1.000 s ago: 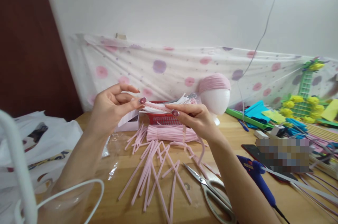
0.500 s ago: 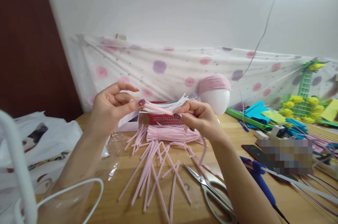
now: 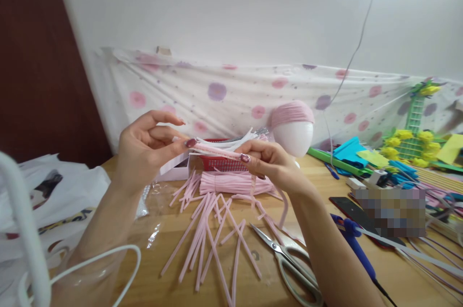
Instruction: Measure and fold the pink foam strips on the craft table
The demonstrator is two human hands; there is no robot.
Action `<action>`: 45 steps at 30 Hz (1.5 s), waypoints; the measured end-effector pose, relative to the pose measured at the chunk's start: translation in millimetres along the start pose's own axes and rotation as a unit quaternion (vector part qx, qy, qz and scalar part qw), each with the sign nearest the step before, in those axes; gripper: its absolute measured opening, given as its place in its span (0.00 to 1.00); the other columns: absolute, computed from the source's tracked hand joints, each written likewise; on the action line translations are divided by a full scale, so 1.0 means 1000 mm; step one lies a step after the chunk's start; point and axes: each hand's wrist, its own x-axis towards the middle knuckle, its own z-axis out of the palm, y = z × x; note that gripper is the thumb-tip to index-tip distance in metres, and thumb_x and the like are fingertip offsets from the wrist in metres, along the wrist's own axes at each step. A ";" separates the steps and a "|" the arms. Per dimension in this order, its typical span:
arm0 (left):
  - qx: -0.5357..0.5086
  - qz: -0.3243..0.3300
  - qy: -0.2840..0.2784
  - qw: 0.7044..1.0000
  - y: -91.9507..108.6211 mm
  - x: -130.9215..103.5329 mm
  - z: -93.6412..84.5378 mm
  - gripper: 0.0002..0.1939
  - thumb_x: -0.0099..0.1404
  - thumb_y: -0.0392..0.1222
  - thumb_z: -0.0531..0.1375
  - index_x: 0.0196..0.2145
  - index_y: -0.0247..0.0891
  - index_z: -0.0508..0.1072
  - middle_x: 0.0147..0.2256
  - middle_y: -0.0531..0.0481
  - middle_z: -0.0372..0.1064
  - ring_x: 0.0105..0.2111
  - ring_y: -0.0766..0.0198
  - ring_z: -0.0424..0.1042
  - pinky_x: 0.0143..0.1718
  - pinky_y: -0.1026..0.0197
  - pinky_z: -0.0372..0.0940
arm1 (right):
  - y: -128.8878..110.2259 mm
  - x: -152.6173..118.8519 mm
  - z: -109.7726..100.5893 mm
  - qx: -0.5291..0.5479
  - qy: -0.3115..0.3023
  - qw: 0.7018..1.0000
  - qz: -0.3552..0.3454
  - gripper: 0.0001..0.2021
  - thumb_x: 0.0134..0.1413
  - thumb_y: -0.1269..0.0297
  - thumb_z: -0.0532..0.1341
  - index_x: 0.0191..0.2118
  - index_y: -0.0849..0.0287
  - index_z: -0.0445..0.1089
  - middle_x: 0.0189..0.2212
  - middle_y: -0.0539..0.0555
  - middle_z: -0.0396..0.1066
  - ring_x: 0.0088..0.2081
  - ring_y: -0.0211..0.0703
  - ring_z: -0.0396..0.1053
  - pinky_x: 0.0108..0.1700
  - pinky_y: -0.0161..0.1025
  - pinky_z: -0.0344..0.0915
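Note:
A pale pink pipe cleaner (image 3: pixel 217 149) stretches almost level between my two hands, above the table. At its left end, my left hand (image 3: pixel 146 145) pinches it with the thumb against a finger, the index finger raised. My right hand (image 3: pixel 269 160) grips the other part between thumb and bent fingers, and a pink tail hangs below that hand. Directly behind is a red basket (image 3: pixel 224 163) with white stems over it. Beneath lie a bundle of pink pipe cleaners (image 3: pixel 231 183) and several loose pink pipe cleaners (image 3: pixel 202 239) spread toward me.
Scissors (image 3: pixel 289 261) lie open near my right forearm. A blue glue gun (image 3: pixel 356 244), a dark phone (image 3: pixel 347 208) and coloured paper are to the right. A white ball wrapped in pink (image 3: pixel 292 128) stands behind. At left are a plastic bag (image 3: pixel 72 186) and a white cable (image 3: pixel 135 259).
My hands have moved slightly apart, the left one shifting left, and the pink pipe cleaner between them shows longer. The view has shifted a little.

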 end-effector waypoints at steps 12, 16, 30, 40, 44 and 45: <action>0.011 0.002 0.003 1.000 0.003 -0.003 0.004 0.16 0.46 0.32 0.74 0.33 0.43 0.78 0.24 0.55 0.80 0.24 0.65 0.79 0.26 0.69 0.72 | -0.003 0.001 0.005 0.025 0.062 0.997 0.024 0.13 0.54 0.54 0.68 0.35 0.61 0.75 0.17 0.42 0.53 0.20 0.31 0.46 0.23 0.33 0.42; 0.006 0.007 0.016 1.000 0.002 -0.003 0.005 0.15 0.46 0.33 0.75 0.32 0.41 0.77 0.23 0.54 0.80 0.22 0.67 0.77 0.25 0.69 0.71 | -0.003 0.001 0.006 0.008 0.070 0.997 0.012 0.13 0.56 0.54 0.68 0.35 0.61 0.75 0.17 0.43 0.53 0.21 0.31 0.46 0.23 0.33 0.41; 0.029 -0.002 0.081 0.996 0.005 -0.005 0.015 0.12 0.48 0.33 0.72 0.30 0.40 0.75 0.23 0.55 0.79 0.22 0.67 0.76 0.25 0.67 0.70 | -0.006 -0.002 0.000 -0.070 0.037 0.996 -0.041 0.11 0.64 0.58 0.61 0.40 0.62 0.72 0.17 0.41 0.52 0.19 0.31 0.47 0.21 0.32 0.43; 0.118 -0.151 -0.109 0.975 -0.005 -0.008 0.024 0.12 0.51 0.37 0.69 0.34 0.39 0.74 0.21 0.59 0.74 0.23 0.68 0.74 0.26 0.68 0.66 | 0.022 0.016 0.002 0.060 -0.154 0.982 0.091 0.22 0.59 0.45 0.63 0.43 0.61 0.65 0.21 0.44 0.66 0.19 0.31 0.61 0.22 0.30 0.59; 0.114 -0.171 -0.147 0.968 -0.011 -0.011 0.031 0.12 0.52 0.37 0.68 0.35 0.40 0.73 0.21 0.59 0.74 0.23 0.67 0.75 0.27 0.66 0.66 | 0.027 0.017 0.011 0.127 -0.153 0.973 0.114 0.19 0.63 0.47 0.60 0.42 0.61 0.67 0.21 0.41 0.57 0.16 0.28 0.51 0.16 0.29 0.49; 0.111 -0.171 -0.147 0.968 -0.012 -0.011 0.031 0.11 0.52 0.37 0.68 0.35 0.40 0.73 0.21 0.59 0.74 0.23 0.67 0.74 0.27 0.67 0.66 | 0.028 0.017 0.012 0.137 -0.154 0.972 0.117 0.19 0.62 0.47 0.61 0.41 0.61 0.67 0.21 0.40 0.54 0.16 0.28 0.48 0.16 0.29 0.45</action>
